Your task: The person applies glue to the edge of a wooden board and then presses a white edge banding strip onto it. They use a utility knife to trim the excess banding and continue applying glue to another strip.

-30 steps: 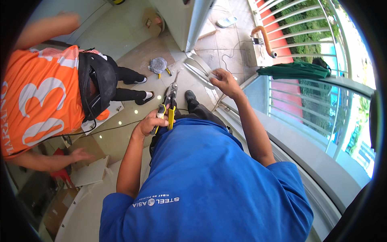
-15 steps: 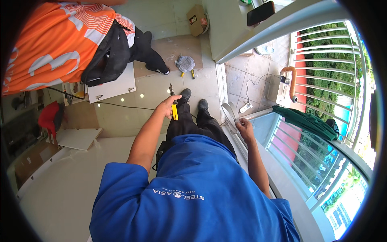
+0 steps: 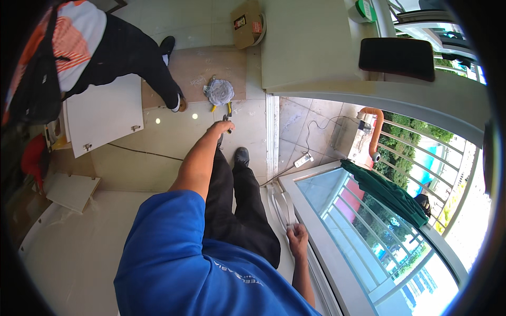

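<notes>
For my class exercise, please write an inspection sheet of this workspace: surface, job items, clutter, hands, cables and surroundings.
Surface: pale tiled floor, partly covered by a brown sheet.
Job items: dark hand tool, mostly hidden by the hand; pale curved strip.
Clutter: plastic-wrapped bundle, cardboard box, white panel with hinges.
Hands: left hand closed on the hand tool, near the bundle; right hand gripping the strip.
Cables: dark cable along the floor; white power strip with a cord, outside.
Surroundings: another person at left; green cloth along the window frame; orange hose outside.
</notes>
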Action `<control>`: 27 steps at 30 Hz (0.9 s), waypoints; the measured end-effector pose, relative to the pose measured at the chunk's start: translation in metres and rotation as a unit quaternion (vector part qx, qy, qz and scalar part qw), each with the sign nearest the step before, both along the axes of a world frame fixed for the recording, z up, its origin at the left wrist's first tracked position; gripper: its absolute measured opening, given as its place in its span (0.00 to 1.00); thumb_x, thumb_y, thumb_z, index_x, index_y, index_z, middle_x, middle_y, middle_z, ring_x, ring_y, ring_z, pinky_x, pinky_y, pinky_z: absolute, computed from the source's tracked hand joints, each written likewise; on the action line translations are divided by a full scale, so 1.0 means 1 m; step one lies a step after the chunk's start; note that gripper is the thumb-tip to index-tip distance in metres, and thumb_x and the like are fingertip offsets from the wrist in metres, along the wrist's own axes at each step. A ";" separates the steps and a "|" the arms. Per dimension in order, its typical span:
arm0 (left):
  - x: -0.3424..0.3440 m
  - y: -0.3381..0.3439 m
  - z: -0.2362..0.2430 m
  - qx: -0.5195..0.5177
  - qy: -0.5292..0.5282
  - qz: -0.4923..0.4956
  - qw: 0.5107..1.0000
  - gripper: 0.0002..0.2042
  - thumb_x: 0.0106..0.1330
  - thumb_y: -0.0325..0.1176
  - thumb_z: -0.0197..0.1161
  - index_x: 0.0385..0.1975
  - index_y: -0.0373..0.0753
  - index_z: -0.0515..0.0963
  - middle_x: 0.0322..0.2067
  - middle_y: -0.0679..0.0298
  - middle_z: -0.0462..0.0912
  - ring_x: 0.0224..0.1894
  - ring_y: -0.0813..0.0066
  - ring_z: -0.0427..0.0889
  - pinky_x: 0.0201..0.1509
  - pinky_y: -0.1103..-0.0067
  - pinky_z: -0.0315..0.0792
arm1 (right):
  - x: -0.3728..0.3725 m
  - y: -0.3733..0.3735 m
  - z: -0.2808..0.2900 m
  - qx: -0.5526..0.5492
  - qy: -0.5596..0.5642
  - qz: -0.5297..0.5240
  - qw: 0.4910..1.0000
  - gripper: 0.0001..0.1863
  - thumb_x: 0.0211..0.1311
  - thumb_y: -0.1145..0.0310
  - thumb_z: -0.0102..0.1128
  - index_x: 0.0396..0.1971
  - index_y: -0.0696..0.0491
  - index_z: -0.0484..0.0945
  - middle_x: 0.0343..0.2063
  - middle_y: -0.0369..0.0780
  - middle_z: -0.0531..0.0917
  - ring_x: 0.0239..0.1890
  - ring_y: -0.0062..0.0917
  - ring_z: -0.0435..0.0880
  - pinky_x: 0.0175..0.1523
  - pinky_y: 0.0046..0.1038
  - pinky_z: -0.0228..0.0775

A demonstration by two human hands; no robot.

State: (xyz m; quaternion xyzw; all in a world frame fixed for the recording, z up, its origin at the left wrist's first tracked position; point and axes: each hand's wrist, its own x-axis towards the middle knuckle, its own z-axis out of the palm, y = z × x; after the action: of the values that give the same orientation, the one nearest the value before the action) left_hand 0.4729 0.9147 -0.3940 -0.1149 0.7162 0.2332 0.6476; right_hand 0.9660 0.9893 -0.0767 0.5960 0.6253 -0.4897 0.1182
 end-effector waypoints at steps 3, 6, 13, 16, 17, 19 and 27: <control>-0.049 0.049 -0.053 0.034 0.088 -0.029 0.995 0.43 0.51 0.53 0.72 0.67 0.35 0.71 0.70 0.42 0.66 0.74 0.49 0.62 0.73 0.61 0.59 | 0.008 -0.010 -0.012 -0.009 -0.013 -0.030 0.999 0.12 0.62 0.69 0.67 0.40 0.59 0.78 0.31 0.33 0.80 0.37 0.19 0.78 0.45 0.24 0.70; -0.051 0.091 -0.092 -0.095 0.273 -0.056 0.956 0.45 0.51 0.59 0.71 0.67 0.37 0.71 0.70 0.41 0.66 0.72 0.45 0.66 0.72 0.60 0.64 | 0.009 -0.012 -0.030 0.004 -0.031 -0.033 0.999 0.12 0.62 0.69 0.67 0.41 0.59 0.78 0.32 0.34 0.81 0.37 0.18 0.79 0.45 0.24 0.71; 0.063 0.020 -0.041 0.089 0.101 -0.162 0.978 0.25 0.59 0.42 0.70 0.51 0.30 0.82 0.51 0.48 0.86 0.51 0.59 0.84 0.56 0.65 0.76 | -0.042 0.024 -0.029 -0.010 -0.025 0.041 0.999 0.11 0.62 0.69 0.66 0.38 0.60 0.79 0.32 0.35 0.81 0.36 0.19 0.79 0.46 0.25 0.71; 0.095 -0.024 0.059 0.155 -0.073 0.082 0.982 0.30 0.65 0.53 0.69 0.61 0.42 0.76 0.50 0.60 0.84 0.47 0.61 0.82 0.50 0.65 0.74 | -0.090 0.044 -0.003 0.046 0.041 0.155 0.986 0.12 0.59 0.67 0.66 0.36 0.61 0.79 0.28 0.37 0.79 0.34 0.22 0.77 0.43 0.27 0.71; 0.108 -0.038 0.097 0.179 -0.128 0.146 0.964 0.33 0.65 0.55 0.68 0.66 0.45 0.73 0.52 0.60 0.82 0.49 0.63 0.80 0.51 0.67 0.73 | -0.106 0.050 0.008 0.010 0.040 0.164 0.986 0.16 0.58 0.67 0.67 0.41 0.63 0.79 0.36 0.47 0.80 0.40 0.35 0.81 0.48 0.34 0.73; 0.118 -0.061 0.168 0.257 -0.074 0.203 0.942 0.42 0.61 0.52 0.73 0.74 0.46 0.62 0.66 0.58 0.70 0.62 0.60 0.73 0.62 0.63 0.70 | -0.143 0.059 0.028 -0.003 0.133 0.226 0.965 0.17 0.59 0.66 0.67 0.42 0.63 0.80 0.40 0.47 0.81 0.43 0.36 0.81 0.50 0.33 0.72; 0.072 -0.145 0.366 0.367 0.365 0.069 0.853 0.25 0.66 0.29 0.70 0.63 0.38 0.72 0.60 0.58 0.78 0.58 0.68 0.78 0.57 0.72 0.77 | -0.280 0.069 0.136 -0.333 0.259 0.308 0.853 0.06 0.63 0.73 0.65 0.38 0.55 0.81 0.30 0.29 0.79 0.33 0.13 0.72 0.41 0.20 0.64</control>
State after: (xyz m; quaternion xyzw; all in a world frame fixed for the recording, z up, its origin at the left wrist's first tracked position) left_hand 0.5450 0.7701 -0.0278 0.1751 0.7540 0.5480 0.3170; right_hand 0.6861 1.0581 0.0589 0.1502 0.5845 -0.7436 0.2879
